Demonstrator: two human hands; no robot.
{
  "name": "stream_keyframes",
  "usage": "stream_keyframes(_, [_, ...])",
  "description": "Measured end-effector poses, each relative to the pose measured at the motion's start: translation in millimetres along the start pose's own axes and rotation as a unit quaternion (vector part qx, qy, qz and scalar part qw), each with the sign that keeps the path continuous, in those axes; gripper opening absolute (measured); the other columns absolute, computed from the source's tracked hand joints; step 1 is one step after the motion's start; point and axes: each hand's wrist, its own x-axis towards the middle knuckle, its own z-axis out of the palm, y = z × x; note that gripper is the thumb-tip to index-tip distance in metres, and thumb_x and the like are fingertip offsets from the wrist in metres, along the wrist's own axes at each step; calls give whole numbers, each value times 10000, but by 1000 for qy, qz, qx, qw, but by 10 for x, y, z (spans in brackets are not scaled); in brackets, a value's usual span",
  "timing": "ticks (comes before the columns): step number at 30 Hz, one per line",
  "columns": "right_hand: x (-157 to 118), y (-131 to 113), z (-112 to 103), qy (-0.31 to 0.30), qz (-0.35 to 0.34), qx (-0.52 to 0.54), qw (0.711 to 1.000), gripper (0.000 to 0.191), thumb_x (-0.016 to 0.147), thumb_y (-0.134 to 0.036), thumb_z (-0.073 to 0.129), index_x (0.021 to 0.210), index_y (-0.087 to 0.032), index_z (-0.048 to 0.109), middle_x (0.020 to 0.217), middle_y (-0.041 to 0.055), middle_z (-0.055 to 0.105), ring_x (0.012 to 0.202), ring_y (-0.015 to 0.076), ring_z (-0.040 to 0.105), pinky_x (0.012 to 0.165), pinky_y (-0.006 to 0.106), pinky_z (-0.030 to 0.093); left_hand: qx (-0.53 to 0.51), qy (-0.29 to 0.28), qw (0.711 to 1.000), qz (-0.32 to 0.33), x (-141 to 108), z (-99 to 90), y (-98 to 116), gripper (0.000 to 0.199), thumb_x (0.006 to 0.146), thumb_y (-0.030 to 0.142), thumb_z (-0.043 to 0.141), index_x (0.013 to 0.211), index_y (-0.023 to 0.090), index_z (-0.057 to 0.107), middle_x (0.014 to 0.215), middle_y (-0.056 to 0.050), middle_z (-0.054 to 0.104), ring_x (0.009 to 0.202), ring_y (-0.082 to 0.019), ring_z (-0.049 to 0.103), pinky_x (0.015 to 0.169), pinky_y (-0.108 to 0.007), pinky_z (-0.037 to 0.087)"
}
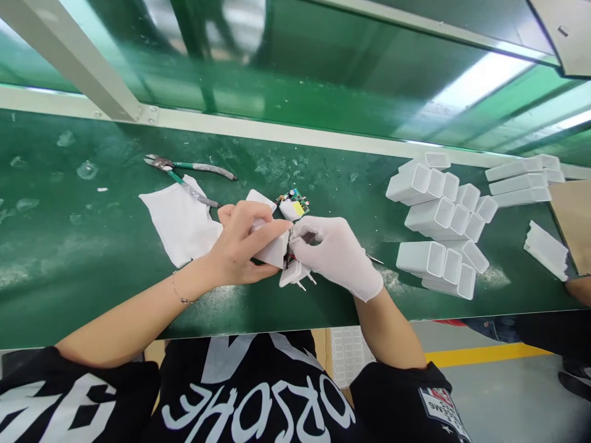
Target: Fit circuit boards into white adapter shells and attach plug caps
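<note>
My bare left hand [247, 243] grips a white plastic housing [272, 248] above the bench, fingers wrapped round it. In a white glove, my right hand [330, 252] pinches at the housing's right end; what its fingertips hold is hidden. Dark and red wires show there. Just below hangs a white plug piece [294, 274] with two metal pins. Behind the hands lies a small green circuit board [302, 200] with a yellow part, beside another white piece [261, 200]. A thin metal tip [373, 258] sticks out past my right hand; whether I hold it, I cannot tell.
Diagonal cutters [184, 169] with green and grey handles lie at the back left, partly on a white cloth [178, 224]. Several white open cases [422, 258] stand in groups on the right. Cardboard [572, 215] and another person's arm [579, 289] are at the far right.
</note>
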Motion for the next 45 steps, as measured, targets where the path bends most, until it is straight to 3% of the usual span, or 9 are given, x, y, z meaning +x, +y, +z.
stream_keyframes(4, [10,19,-35,67,8,75,995,114,795,-217,568,684,-197,587,692,-15,604,639,117,519,602,257,433,-21,-27,999,-26,10,-17,39,475,783,213,612,1248,241,522,1022,-61,561,902,-227,589,768,-375,265])
stream_keyframes(14, [-2,-42,-186,-71,32,196,978,150,848,-245,596,996,-226,607,1058,16,657,924,158,654,838,316,541,-55,2,998,-3,-11,12,-28,512,868,355,642,1334,255,458,1110,-80,621,983,-258,595,846,-402,330])
stream_keyframes(20, [-12,-49,-176,-148,69,17,986,49,775,-171,569,738,-187,597,694,-43,620,622,99,535,585,237,424,-13,30,999,15,-20,38,-31,480,821,283,681,1270,247,515,1044,-65,603,931,-236,583,818,-390,333])
stream_keyframes(24, [-19,-41,-135,-97,49,-16,994,178,785,-168,544,608,-177,529,585,-50,515,562,84,407,525,247,324,-12,5,1000,3,-7,28,-22,472,809,273,675,1249,239,508,1041,-72,599,938,-242,583,806,-388,332])
stream_keyframes(30, [11,29,-200,83,-14,12,996,292,861,-148,464,573,-193,449,624,-28,493,596,93,438,568,255,347,-51,-14,998,-17,18,1,8,455,855,294,638,1276,226,480,1087,-90,616,955,-247,610,791,-389,305])
stream_keyframes(34, [-5,45,-187,36,-34,130,990,124,909,-164,473,929,-228,577,981,-7,645,794,112,613,745,266,513,-51,8,999,-8,23,19,-3,453,876,316,639,1285,231,467,1099,-91,638,975,-247,632,787,-382,309])
stream_keyframes(37, [-12,27,-93,-25,-2,172,985,344,916,-263,583,1252,-278,511,1351,38,583,1101,166,644,874,311,555,-53,25,998,13,20,39,-9,455,881,308,639,1291,218,463,1123,-101,665,1004,-248,653,796,-377,315])
stream_keyframes(41, [10,18,7,-119,1,135,984,478,905,-278,617,1362,-278,480,1299,40,630,1211,214,611,968,356,552,-62,26,997,36,-4,60,-9,414,898,262,602,1287,202,474,1131,-106,699,1026,-244,676,824,-380,319])
stream_keyframes(45, [31,34,9,-136,-38,117,983,495,889,-259,622,1364,-255,485,1261,42,651,1153,222,643,954,370,570,-69,27,996,44,-41,89,-25,431,904,262,583,1315,209,464,1165,-106,709,1045,-250,686,849,-387,314])
